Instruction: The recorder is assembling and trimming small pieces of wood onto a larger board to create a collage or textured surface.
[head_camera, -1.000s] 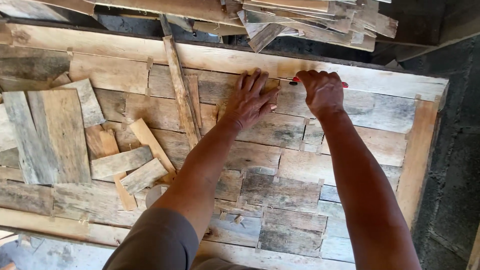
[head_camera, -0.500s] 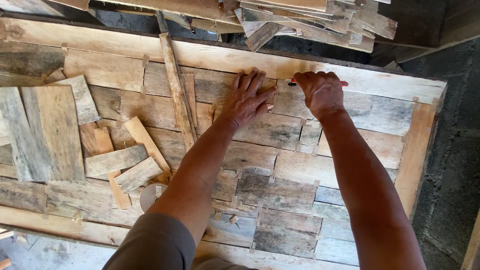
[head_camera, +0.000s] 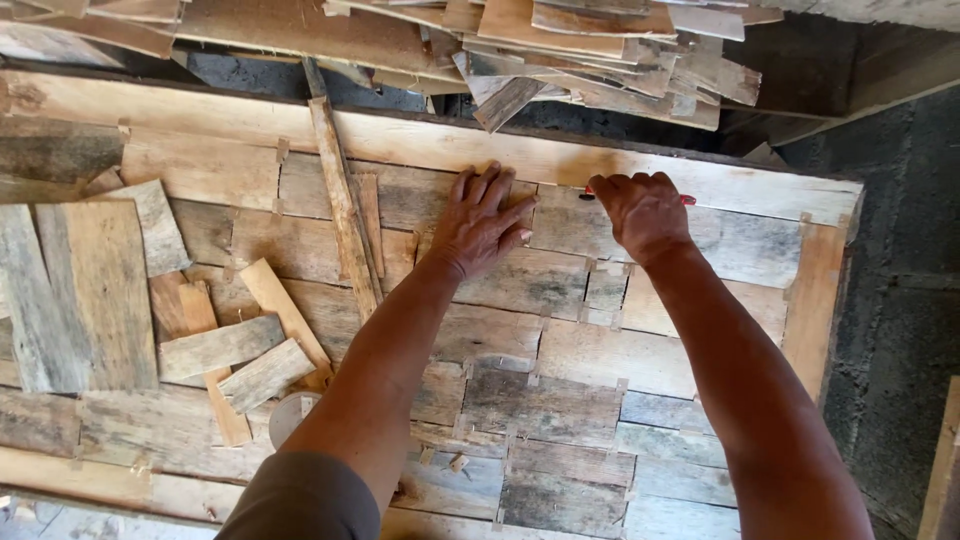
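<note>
A: Left hand (head_camera: 480, 225) lies flat, fingers spread, palm down on a plank (head_camera: 440, 195) in the panel's (head_camera: 640, 360) second row from the top. It grips nothing.

B: Right hand?

A: Right hand (head_camera: 645, 212) is at 3 o'clock from the left, near it but apart. It is curled into a fist around a red pencil (head_camera: 686, 200); the red ends show at either side of the knuckles. The fist sits at the seam under the top rail (head_camera: 420, 140).

B: Surroundings?

A: Panel is a patchwork of weathered boards in a pale frame. A thin strip (head_camera: 340, 205) lies tilted across the upper rows, at 9 o'clock from the left hand. Loose offcuts (head_camera: 225, 345) are heaped at 8 o'clock, beside them wider grey boards (head_camera: 85, 290) at the left edge. A scrap pile (head_camera: 560, 50) lies at 12 o'clock, beyond the rail.
</note>
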